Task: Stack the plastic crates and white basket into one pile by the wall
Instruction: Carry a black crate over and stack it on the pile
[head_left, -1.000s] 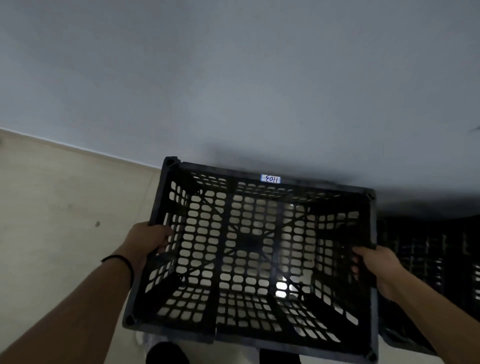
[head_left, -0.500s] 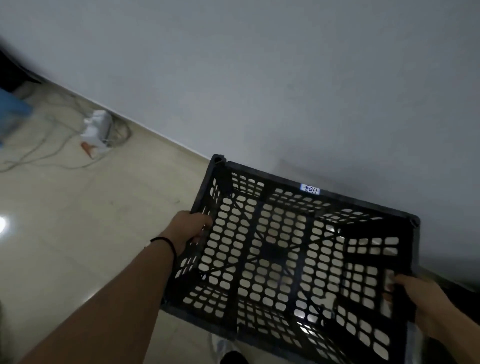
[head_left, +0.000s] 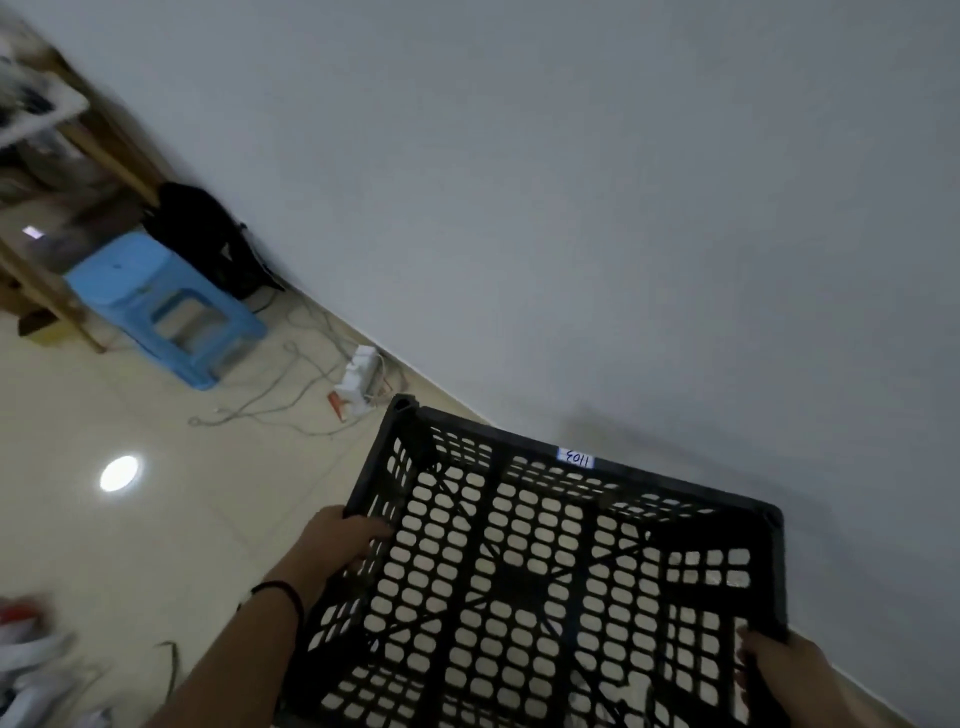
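Note:
A black perforated plastic crate (head_left: 524, 587) with a small white label on its far rim fills the lower right of the head view, held up close to the grey wall. My left hand (head_left: 340, 543) grips its left side wall, a dark band on that wrist. At the bottom right edge my right hand (head_left: 774, 670) grips the right side wall. The floor shows pale through the crate's holes. No other crate or white basket is in view.
A grey wall (head_left: 623, 208) runs diagonally across the view. Left along it stand a blue plastic stool (head_left: 161, 306), a dark bag (head_left: 208, 239), and a white power strip (head_left: 358, 382) with cables trailing over the tiled floor. Blurred pale and red items (head_left: 26, 654) lie bottom left.
The view has swung left along the wall. The dark crates at the right edge have left the view; the stool and bag have come in. Both hands still hold the crate.

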